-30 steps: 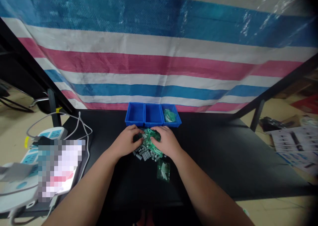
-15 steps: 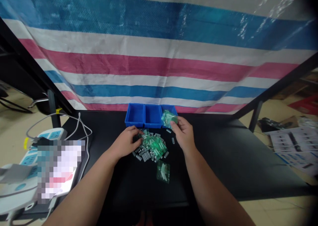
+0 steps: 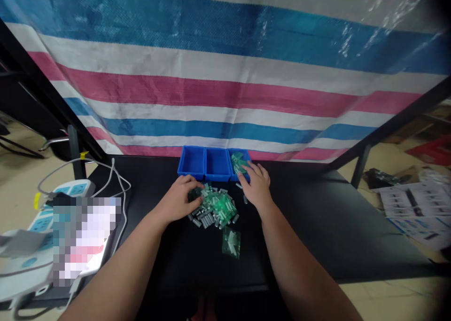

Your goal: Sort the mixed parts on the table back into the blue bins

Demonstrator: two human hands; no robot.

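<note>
A heap of small grey metal cylinders and green plastic bags (image 3: 220,206) lies on the black table. At its left edge rests my left hand (image 3: 179,199), thumb and fingers apart, fingertips touching the bags there. My right hand (image 3: 257,182) is at the front of the right blue bin (image 3: 248,155), fingers spread and holding nothing. Inside that bin lies a green bag (image 3: 237,162), partly under my fingertips. Another green bag with pale pieces in it (image 3: 231,242) lies apart, nearer to me. One loose cylinder (image 3: 245,199) sits beside my right wrist.
Left of the right bin stand a middle blue bin (image 3: 217,163) and a left blue bin (image 3: 192,162). A power strip (image 3: 40,222), white cables and a blurred-out device (image 3: 88,236) take up the table's left end. A striped sheet (image 3: 225,90) hangs behind the table.
My right hand has let go of the green bag, which now lies lower in the right bin, and its fingers have spread. My left hand has barely moved.
</note>
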